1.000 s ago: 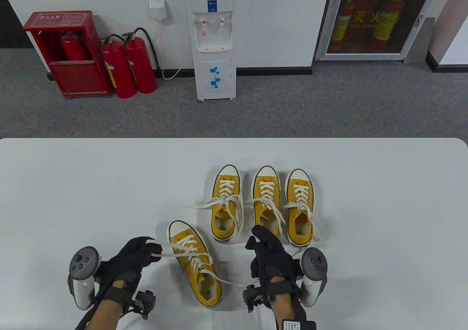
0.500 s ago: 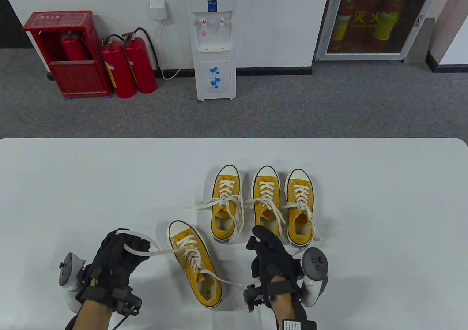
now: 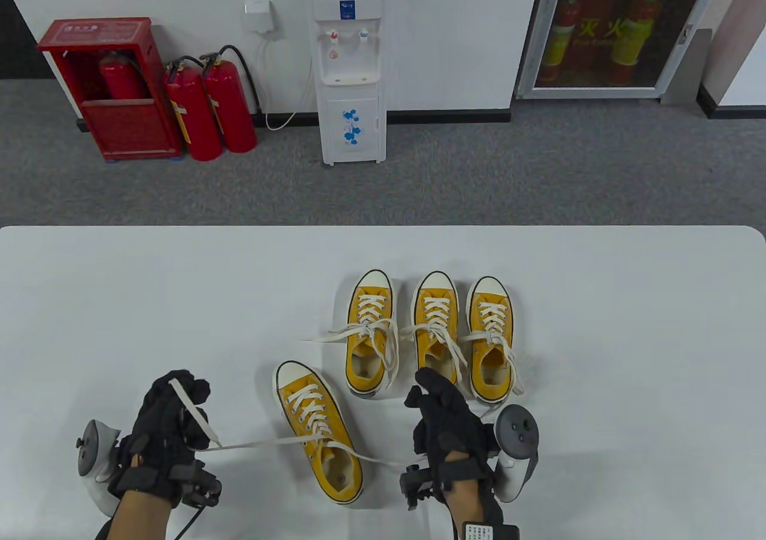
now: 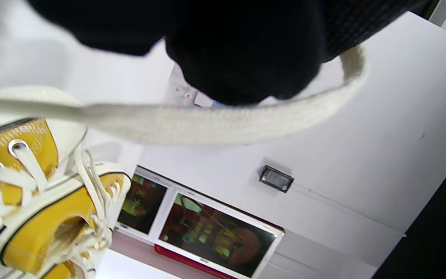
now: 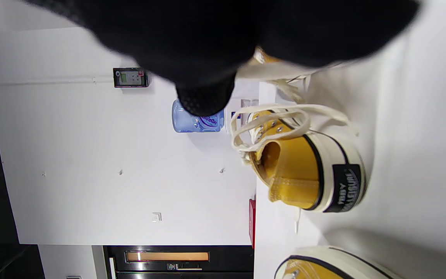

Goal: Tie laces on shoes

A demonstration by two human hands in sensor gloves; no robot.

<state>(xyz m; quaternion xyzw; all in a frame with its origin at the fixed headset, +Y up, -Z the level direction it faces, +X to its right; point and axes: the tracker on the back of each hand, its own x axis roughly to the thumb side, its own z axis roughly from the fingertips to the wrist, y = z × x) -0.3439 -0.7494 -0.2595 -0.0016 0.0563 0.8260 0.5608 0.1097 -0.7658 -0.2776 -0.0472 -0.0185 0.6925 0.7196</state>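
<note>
A yellow canvas shoe (image 3: 317, 432) lies nearest me, toe pointing away. Its white lace (image 3: 257, 443) runs left to my left hand (image 3: 176, 396) and crosses over the curled fingers, which hold it taut. In the left wrist view the lace (image 4: 207, 124) passes under a gloved fingertip (image 4: 246, 50). The other lace end (image 3: 383, 461) runs right and goes under my right hand (image 3: 422, 391), whose fingers are curled. In the right wrist view a strip of lace (image 5: 277, 71) shows beneath the glove (image 5: 207, 38).
Three more yellow shoes (image 3: 371, 330) (image 3: 437, 324) (image 3: 492, 336) stand in a row beyond, with loose laces; one heel (image 5: 304, 170) shows in the right wrist view. The white table (image 3: 119, 300) stretches left and right. A water dispenser (image 3: 350, 67) and fire extinguishers (image 3: 209, 109) stand past it.
My left hand has drawn left and toward me, turning palm down, and the lace now runs longer and tauter across its fingers. The right hand and the shoes have stayed put.
</note>
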